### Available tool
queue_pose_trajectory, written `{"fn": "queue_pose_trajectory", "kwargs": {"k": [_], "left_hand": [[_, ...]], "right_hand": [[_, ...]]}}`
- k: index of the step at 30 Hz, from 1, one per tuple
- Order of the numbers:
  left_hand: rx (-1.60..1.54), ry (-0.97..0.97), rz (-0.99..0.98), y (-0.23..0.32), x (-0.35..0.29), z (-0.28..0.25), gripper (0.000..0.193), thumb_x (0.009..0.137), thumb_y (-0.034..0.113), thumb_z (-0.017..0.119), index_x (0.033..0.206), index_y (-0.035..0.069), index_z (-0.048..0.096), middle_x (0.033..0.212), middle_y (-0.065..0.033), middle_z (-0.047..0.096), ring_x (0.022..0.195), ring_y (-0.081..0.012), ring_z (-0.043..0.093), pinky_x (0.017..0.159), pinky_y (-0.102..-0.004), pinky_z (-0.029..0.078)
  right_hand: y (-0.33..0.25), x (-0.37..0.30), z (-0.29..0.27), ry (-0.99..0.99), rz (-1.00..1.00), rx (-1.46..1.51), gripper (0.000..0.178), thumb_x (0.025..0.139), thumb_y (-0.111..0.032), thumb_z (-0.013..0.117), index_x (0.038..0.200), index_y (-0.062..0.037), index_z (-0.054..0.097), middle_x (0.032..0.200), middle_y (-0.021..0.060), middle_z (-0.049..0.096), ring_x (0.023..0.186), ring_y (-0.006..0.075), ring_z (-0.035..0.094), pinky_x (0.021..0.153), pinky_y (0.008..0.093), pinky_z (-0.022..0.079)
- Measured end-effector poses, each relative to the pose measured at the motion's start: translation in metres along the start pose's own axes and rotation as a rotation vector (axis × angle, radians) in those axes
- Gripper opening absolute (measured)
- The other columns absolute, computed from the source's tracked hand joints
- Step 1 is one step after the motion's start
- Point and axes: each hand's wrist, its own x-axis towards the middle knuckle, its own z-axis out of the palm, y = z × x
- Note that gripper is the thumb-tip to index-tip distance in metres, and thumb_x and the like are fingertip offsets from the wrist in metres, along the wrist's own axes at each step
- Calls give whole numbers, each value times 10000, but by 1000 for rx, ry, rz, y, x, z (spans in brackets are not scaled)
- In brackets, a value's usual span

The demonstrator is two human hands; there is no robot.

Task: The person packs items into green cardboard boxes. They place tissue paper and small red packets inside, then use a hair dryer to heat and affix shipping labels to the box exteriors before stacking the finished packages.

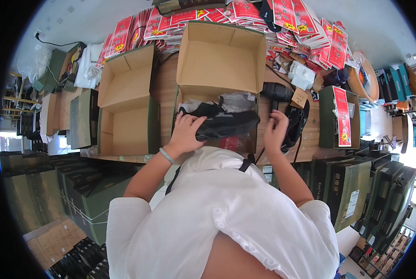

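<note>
My left hand (187, 133) grips a black shoe (229, 124) by one end, thumb on top. It is held over an open shoe box (222, 58) with a tan inside and raised lid. Crumpled clear wrapping (238, 101) and white paper lie in the box, beside a red printed card (229, 142). My right hand (275, 132) hovers just right of the box, its fingers loosely bent and apart, with nothing visible in them. Another black shoe (295, 123) lies just beyond it on the table, partly hidden by the hand.
A second open box (126, 130) stands at left, a green box (326, 118) with a red card at right. A black hair dryer (277, 91) and white device (302, 75) lie nearby. Red printed cards (245, 10) pile along the back. Stacked boxes (82, 195) flank me below the table.
</note>
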Motion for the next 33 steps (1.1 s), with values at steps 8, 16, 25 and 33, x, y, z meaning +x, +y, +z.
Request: {"fn": "queue_pose_trajectory", "kwargs": {"k": [8, 16, 25, 33], "left_hand": [[-446, 600, -417, 14, -23, -25, 855, 628, 215, 879, 1315, -31, 434, 1191, -183, 534, 1110, -318, 532, 997, -390, 414], [-598, 783, -600, 15, -63, -44, 830, 670, 129, 859, 1344, -34, 403, 1243, -157, 528, 1153, -258, 523, 1005, -362, 408], [-586, 723, -691, 30, -63, -40, 837, 654, 144, 863, 1335, -40, 413, 1229, -176, 548, 1133, -271, 544, 991, -371, 424], [-420, 538, -701, 21, -20, -13, 859, 617, 276, 866, 1311, -12, 450, 1190, -229, 583, 1096, -378, 566, 945, -433, 449]], "right_hand": [[35, -47, 110, -815, -186, -275, 412, 816, -4, 592, 1213, -43, 487, 1200, 172, 511, 1106, 345, 506, 990, 427, 393], [38, -39, 178, -1058, -303, -798, 752, 747, -133, 696, 1429, -174, 382, 1316, 151, 514, 1134, 297, 531, 911, 410, 416], [21, -3, 154, -507, -209, -433, 257, 790, -50, 579, 1041, -69, 631, 966, 135, 643, 983, 310, 592, 860, 451, 440], [-76, 131, 8, -236, 443, 977, 327, 1007, -249, 498, 1191, 18, 541, 1190, 109, 616, 1082, 229, 611, 918, 392, 498]]}}
